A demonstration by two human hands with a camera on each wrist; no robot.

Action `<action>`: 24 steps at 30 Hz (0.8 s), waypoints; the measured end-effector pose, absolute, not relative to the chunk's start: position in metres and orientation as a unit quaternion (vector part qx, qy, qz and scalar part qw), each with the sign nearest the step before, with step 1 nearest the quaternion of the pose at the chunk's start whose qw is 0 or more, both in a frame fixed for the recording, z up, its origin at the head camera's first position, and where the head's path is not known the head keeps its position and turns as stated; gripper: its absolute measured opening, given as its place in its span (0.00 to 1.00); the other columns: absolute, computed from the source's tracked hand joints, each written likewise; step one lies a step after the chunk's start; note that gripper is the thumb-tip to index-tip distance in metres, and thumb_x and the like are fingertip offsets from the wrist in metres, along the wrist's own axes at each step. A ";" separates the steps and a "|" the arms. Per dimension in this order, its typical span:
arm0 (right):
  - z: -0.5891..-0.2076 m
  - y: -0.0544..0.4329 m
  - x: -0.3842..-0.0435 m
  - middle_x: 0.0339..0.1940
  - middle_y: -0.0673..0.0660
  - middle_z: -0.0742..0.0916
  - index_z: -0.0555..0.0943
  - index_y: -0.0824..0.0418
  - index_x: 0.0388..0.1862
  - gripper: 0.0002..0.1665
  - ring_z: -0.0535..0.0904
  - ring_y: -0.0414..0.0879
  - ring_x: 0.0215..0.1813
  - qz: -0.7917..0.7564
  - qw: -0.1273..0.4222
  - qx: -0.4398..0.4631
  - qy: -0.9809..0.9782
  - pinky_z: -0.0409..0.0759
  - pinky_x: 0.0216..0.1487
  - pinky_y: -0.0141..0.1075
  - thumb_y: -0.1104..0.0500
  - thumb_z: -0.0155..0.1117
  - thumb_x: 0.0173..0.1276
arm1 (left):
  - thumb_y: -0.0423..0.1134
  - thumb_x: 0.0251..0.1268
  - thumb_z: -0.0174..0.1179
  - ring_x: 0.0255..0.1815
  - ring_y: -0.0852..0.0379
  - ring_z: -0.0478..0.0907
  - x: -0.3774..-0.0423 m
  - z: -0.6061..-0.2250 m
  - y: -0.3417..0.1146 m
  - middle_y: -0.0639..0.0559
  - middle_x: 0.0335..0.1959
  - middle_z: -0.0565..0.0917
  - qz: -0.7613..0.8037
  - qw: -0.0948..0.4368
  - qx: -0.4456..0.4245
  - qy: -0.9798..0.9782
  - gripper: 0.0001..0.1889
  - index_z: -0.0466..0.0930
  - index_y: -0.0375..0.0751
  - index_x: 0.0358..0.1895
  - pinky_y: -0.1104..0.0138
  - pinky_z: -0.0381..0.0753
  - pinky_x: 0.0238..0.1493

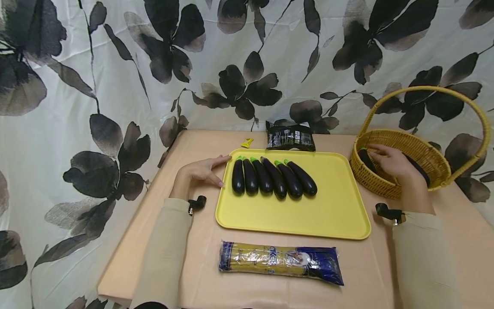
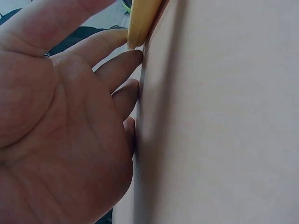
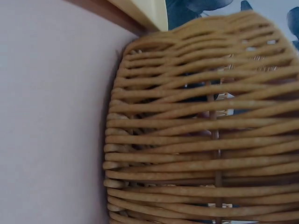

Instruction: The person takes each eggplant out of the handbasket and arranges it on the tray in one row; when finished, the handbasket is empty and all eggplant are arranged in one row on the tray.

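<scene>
Several dark purple eggplants [image 1: 264, 176] with green caps lie side by side on a yellow tray [image 1: 332, 214] in the head view. My left hand [image 1: 200, 170] is at the tray's left edge, its fingers spread and fairly straight, fingertips at the rim. The left wrist view shows its palm [image 2: 70, 126] beside the table edge. My right hand [image 1: 391, 162] reaches into a wicker basket [image 1: 370, 182] and grips an eggplant [image 1: 365, 159] near the basket's left wall. Another eggplant [image 1: 417, 169] lies in the basket, partly behind that hand. Woven wicker [image 3: 201, 140] hides the right hand's fingers in the right wrist view.
A long blue and yellow package [image 1: 278, 262] lies in front of the tray. Behind the tray are a black packet [image 1: 290, 137] and a small yellow wrapper [image 1: 247, 143]. The basket's tall handle [image 1: 428, 89] arches above it. A floral cloth [image 1: 239, 51] hangs behind the table.
</scene>
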State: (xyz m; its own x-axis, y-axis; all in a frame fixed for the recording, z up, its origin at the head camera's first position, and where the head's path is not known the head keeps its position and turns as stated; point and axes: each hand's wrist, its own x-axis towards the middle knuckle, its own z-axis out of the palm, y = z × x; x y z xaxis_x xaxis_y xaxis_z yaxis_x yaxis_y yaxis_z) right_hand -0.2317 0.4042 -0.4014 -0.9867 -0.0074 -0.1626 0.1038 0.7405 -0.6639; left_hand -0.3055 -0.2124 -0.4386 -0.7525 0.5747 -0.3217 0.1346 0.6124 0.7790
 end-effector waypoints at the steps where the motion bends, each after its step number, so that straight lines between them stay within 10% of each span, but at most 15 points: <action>1: -0.401 0.405 -0.233 0.71 0.75 0.69 0.53 0.62 0.86 0.37 0.68 0.67 0.62 -0.360 0.090 0.022 0.928 0.75 0.55 0.55 0.44 0.35 0.87 | 0.44 0.44 0.85 0.88 0.48 0.32 -0.306 -0.439 -0.212 0.48 0.88 0.40 0.386 0.283 0.209 0.853 0.62 0.56 0.59 0.84 0.46 0.34 0.86; 8: -0.402 0.410 -0.240 0.79 0.75 0.62 0.50 0.62 0.86 0.37 0.64 0.64 0.68 -0.364 0.136 0.014 0.921 0.73 0.61 0.52 0.45 0.37 0.88 | 0.45 0.44 0.85 0.88 0.48 0.32 -0.306 -0.439 -0.212 0.48 0.88 0.41 0.380 0.280 0.216 0.855 0.62 0.55 0.58 0.84 0.46 0.35 0.86; 14: -0.404 0.411 -0.241 0.73 0.72 0.68 0.53 0.61 0.86 0.36 0.69 0.57 0.59 -0.366 0.135 0.013 0.921 0.74 0.44 0.35 0.48 0.41 0.87 | 0.46 0.44 0.85 0.88 0.47 0.33 -0.307 -0.440 -0.213 0.48 0.88 0.41 0.380 0.280 0.216 0.855 0.62 0.55 0.59 0.84 0.46 0.35 0.86; 24: -0.400 0.408 -0.238 0.69 0.69 0.71 0.57 0.60 0.85 0.34 0.71 0.47 0.49 -0.380 0.128 0.010 0.916 0.73 0.40 0.34 0.50 0.44 0.87 | 0.45 0.43 0.86 0.88 0.49 0.32 -0.306 -0.440 -0.213 0.48 0.88 0.41 0.390 0.279 0.219 0.850 0.63 0.55 0.58 0.84 0.47 0.35 0.86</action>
